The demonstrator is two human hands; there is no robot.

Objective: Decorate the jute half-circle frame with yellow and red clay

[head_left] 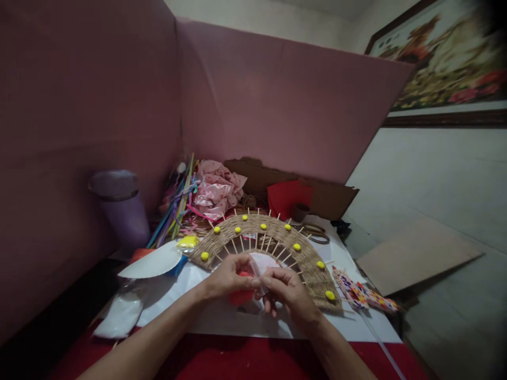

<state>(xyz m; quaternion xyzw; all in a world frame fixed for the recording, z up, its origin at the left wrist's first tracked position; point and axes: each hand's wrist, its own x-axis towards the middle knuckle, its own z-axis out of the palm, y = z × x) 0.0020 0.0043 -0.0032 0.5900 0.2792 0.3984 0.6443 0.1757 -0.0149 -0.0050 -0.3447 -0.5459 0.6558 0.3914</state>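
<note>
Pink partition walls (277, 100) closed in the back and left of the table, leaving open room only toward the bare floor on the right. On the white sheet (233, 319) both hands met at the hollow of the woven twine arch (273, 232), which stood among sticks and yellow beads. The left hand (227, 277) was curled, pinching a red piece (242, 295); the right hand (287, 290) pinched pale pink paper (264, 262) beside it. A lidded purple cup (121, 208) stood far left, its contents hidden.
</note>
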